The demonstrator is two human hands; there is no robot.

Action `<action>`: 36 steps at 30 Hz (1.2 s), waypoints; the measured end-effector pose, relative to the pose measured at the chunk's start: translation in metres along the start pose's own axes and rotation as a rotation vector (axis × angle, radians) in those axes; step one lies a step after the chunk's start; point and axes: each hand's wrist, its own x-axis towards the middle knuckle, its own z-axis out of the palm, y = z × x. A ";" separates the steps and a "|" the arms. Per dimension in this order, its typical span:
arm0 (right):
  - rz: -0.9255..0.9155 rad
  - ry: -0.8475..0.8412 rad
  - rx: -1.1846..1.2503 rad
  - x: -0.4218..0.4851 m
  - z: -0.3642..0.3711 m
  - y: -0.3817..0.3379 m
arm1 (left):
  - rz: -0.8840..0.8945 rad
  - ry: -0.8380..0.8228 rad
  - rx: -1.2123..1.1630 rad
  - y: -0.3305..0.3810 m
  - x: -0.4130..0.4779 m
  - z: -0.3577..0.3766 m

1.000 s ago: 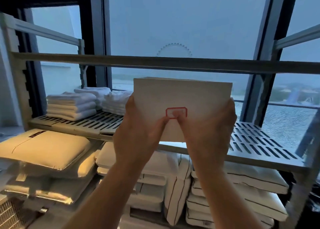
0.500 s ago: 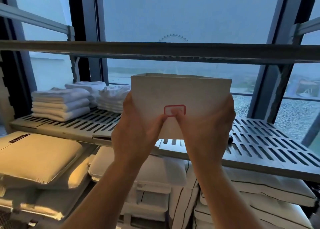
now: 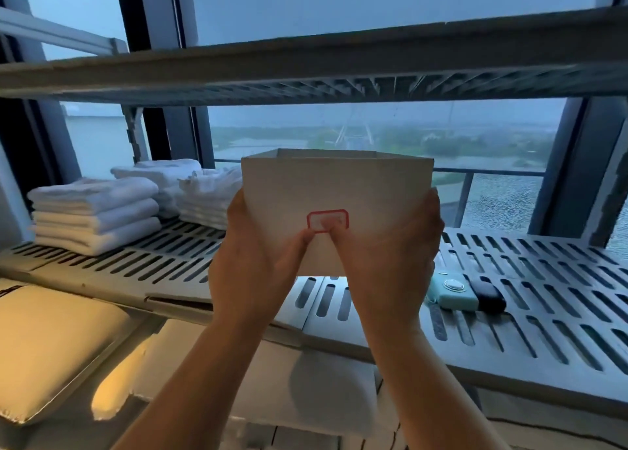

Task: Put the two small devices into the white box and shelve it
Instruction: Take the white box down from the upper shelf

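Both my hands hold the white box (image 3: pixel 336 184), an open-topped box with a red-framed label on its front. My left hand (image 3: pixel 258 256) grips its left side and my right hand (image 3: pixel 390 259) its right side, thumbs meeting under the label. The box hangs just over the slotted grey shelf (image 3: pixel 543 300). To the right of my right hand, two small devices lie on that shelf: a mint-green one (image 3: pixel 452 291) with a round dial, and a dark one (image 3: pixel 487 298) touching its right side. The box's inside is hidden.
Stacks of folded white towels (image 3: pixel 95 211) sit on the shelf's left and back. A second slotted shelf (image 3: pixel 339 75) runs overhead. Packed pillows (image 3: pixel 51 341) fill the level below. Behind the rack is a large window.
The view has dropped and closed in on the shelf, so the upper shelf now looms above. The box sits lower, near the shelf surface. The two devices have come into sight beside my right hand.
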 end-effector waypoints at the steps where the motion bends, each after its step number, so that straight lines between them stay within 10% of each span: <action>1: 0.006 -0.003 0.000 0.002 0.005 0.003 | -0.005 -0.005 -0.004 -0.002 0.002 0.004; 36: 0.221 -0.066 -0.031 -0.051 0.056 0.054 | -0.090 -0.340 -0.213 -0.076 -0.009 0.052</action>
